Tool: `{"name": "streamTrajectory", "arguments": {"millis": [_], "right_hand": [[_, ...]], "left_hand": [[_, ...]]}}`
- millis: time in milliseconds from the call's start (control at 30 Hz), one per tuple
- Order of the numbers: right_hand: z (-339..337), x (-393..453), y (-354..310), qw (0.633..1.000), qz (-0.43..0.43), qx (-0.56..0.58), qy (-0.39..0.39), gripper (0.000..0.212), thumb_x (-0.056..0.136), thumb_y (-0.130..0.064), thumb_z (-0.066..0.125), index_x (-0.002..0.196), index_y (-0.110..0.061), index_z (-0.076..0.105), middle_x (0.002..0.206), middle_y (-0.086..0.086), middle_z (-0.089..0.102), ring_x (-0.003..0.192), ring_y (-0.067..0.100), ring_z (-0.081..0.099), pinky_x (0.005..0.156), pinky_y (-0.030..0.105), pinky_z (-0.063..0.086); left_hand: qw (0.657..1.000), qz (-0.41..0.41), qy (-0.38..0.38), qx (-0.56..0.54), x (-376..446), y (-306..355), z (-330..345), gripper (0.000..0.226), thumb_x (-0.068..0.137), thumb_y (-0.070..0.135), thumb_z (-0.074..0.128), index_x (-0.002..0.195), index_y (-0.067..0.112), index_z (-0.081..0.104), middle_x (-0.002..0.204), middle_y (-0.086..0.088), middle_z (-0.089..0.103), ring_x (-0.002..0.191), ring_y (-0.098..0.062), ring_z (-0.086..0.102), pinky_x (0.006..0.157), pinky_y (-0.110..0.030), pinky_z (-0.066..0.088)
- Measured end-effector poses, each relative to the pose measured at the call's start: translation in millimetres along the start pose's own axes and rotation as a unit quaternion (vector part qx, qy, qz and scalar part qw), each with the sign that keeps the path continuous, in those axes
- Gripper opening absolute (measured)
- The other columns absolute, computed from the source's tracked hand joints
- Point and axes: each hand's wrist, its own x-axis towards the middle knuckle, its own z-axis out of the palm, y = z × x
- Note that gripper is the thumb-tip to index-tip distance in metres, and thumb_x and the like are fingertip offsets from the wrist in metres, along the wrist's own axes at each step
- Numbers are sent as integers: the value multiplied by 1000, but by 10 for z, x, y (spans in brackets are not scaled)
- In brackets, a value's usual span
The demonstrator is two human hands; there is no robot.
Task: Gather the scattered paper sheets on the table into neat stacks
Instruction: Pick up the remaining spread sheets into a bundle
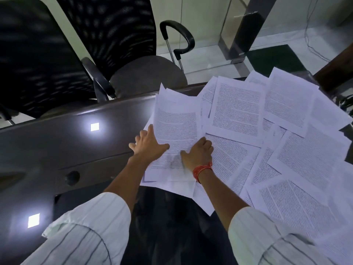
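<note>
Two office chairs (107, 54) stand at eleven o'clock beyond the dark tabletop (57, 142); left hand (148, 145), fingers spread, lies flat against a loose pile of sheets (175, 131), right hand (197, 153) presses it flat, roughly ten scattered sheets (286, 146) fanning toward three o'clock.

We see a dim room lit from overhead: two square ceiling lights glare off the glossy dark counter (57, 150). The paper sheets (238, 111) look bluish-white. Wide-angle distortion bends the edges, and the sleeves (86, 236) blur slightly.
</note>
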Motion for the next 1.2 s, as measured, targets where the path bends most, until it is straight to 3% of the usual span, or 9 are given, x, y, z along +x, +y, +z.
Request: {"name": "streamTrajectory", "arguments": {"millis": [133, 267, 367, 567, 733, 900, 967, 1067, 1200], "right_hand": [[74, -17, -76, 1000, -13, 9, -11, 96, 81, -44, 71, 147, 1, 18, 142, 16, 32, 128, 30, 36, 94, 45, 51], [110, -43, -44, 999, -32, -4, -2, 96, 77, -46, 73, 146, -2, 21, 139, 14, 34, 124, 29, 39, 90, 44, 53], [111, -76, -40, 999, -47, -19, -5, 98, 77, -47, 73, 146, -2, 21, 138, 13, 34, 122, 28, 39, 88, 43, 53], [36, -36, 80, 988, -50, 138, -43, 100, 76, -48, 77, 149, -9, 21, 145, 12, 32, 134, 31, 34, 105, 50, 42], [-155, -110, 124, 918, -9, 377, -127, 128, 50, -73, 78, 151, -18, 23, 151, 8, 31, 137, 29, 36, 110, 53, 38], [-378, -414, 102, 778, -19, 542, -317, 59, 83, -27, 75, 135, -9, 52, 129, 9, 63, 115, 27, 59, 81, 36, 54], [-448, -602, 113, 750, -57, 568, -334, 54, 81, -9, 74, 131, 0, 53, 124, 15, 66, 110, 35, 64, 84, 41, 57], [-617, -955, 138, 772, -143, 551, -282, 62, 72, -8, 81, 128, 0, 54, 124, 18, 65, 113, 38, 63, 94, 52, 53], [-809, -1680, 205, 838, -273, 446, -153, 50, 68, -31, 80, 112, -16, 62, 109, 6, 70, 102, 23, 68, 83, 40, 59]], "left_hand": [[1000, -3, 7, -21, 146, -124, 10, 99, 70, 51, 76, 150, 33, 22, 158, -12, 18, 146, -39, 15, 114, -61, 23], [1000, 2, -3, -11, 193, -97, -68, 96, 66, 55, 78, 145, 36, 27, 147, -5, 39, 136, -34, 36, 106, -64, 32], [993, -3, -43, -114, 305, -203, -108, 90, 55, 58, 79, 133, 42, 38, 129, 12, 57, 121, -26, 54, 102, -65, 39], [919, -69, -40, -385, -31, -335, -242, 56, 63, 5, 82, 115, 8, 61, 106, -8, 73, 97, -31, 72, 79, -42, 60], [848, -23, -155, -506, -521, -595, -629, 67, 63, 8, 84, 125, 0, 61, 119, -18, 71, 107, -38, 70, 87, -55, 58], [819, 18, -186, -542, -1062, -832, -907, 91, 50, 17, 96, 130, -4, 59, 128, -25, 65, 113, -45, 64, 90, -56, 56], [820, 46, -165, -547, -1321, -938, -949, 92, 50, 17, 97, 130, -6, 58, 129, -27, 63, 115, -47, 63, 92, -58, 54], [823, 94, -109, -550, -1722, -1116, -965, 83, 55, 17, 95, 126, -7, 59, 127, -28, 64, 114, -46, 63, 92, -57, 55], [820, 177, -24, -543, -2307, -1381, -958, 56, 67, -5, 82, 120, -3, 64, 121, -23, 68, 110, -42, 66, 89, -51, 57]]}}
